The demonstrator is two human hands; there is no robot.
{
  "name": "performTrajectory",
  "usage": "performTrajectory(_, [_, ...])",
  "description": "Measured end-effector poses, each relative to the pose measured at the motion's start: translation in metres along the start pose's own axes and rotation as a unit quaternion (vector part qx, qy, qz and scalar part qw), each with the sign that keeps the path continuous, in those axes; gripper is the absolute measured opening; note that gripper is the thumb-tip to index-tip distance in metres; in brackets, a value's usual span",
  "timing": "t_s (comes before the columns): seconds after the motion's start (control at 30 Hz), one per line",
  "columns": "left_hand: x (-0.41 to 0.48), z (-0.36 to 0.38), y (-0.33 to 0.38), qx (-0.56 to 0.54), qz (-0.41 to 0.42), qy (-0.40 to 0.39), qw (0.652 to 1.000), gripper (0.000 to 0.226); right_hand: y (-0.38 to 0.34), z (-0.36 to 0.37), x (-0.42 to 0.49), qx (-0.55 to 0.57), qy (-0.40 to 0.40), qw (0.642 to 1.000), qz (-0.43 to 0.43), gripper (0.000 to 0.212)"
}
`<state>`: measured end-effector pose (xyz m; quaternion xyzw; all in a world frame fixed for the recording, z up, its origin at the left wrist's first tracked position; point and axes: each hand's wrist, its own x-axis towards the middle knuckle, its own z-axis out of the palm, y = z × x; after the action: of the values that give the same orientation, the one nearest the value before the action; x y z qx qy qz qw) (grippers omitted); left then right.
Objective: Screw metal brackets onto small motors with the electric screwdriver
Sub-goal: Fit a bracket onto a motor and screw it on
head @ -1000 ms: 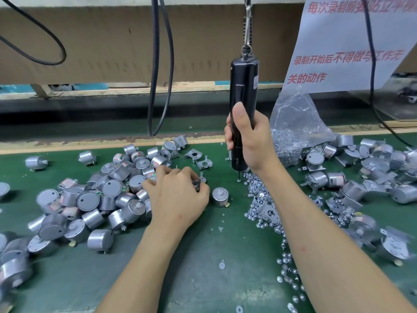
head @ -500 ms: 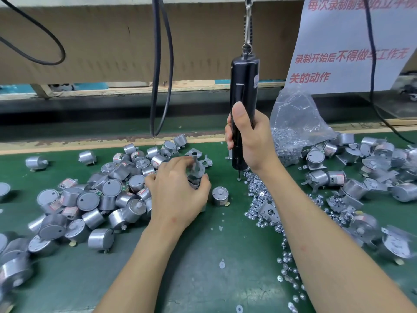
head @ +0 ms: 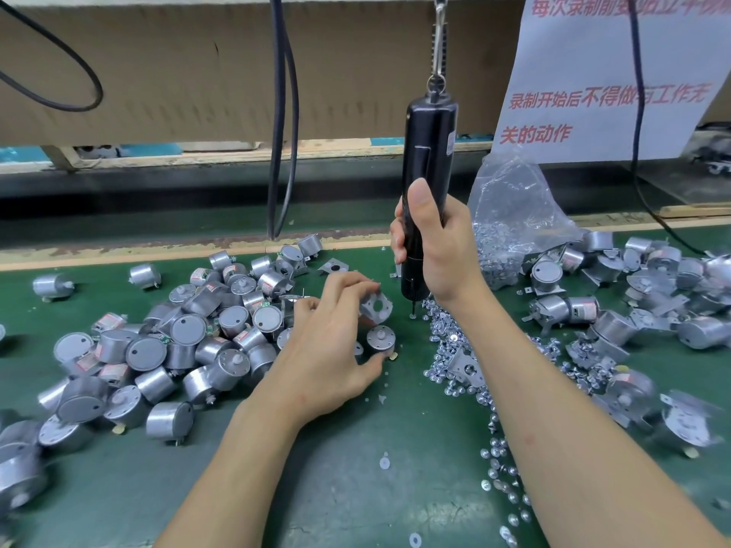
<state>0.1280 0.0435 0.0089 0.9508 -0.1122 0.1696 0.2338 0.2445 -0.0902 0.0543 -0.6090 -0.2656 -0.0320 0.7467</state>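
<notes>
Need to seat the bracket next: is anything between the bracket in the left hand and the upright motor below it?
Nothing visible. The left hand pinches the bracket just above the motor; its thumb lies at the motor's near side, not over its top.

We are noting left hand (head: 328,350), right hand (head: 439,251) bare; forearms (head: 573,409) uncovered to frame edge; right thumbnail (head: 421,197) trimmed short.
</notes>
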Motion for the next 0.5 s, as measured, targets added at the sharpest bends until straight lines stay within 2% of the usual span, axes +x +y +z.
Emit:
performTrajectory(0.23, [0.0002,0.0042,0.0018,0.003,-0.027,0.006,1.000,0.069,-0.0010,0.0000,0.0000,0.004,0.009,1.000,0.005,0.086])
performTrajectory(0.37, [-0.0007,0.0038,0.0025,-0.006,-0.031,0.015,0.999,0.069,-0.0009,0.0004,-0.0007,0.000,0.010,1.000,0.005,0.093])
performTrajectory(0.5, [-0.0013,-0.0023,0.0011,-0.029,-0.030,0.050,0.998,0.050,-0.0032,0.0009,-0.0025,0.008,0.011,1.000,0.002,0.099])
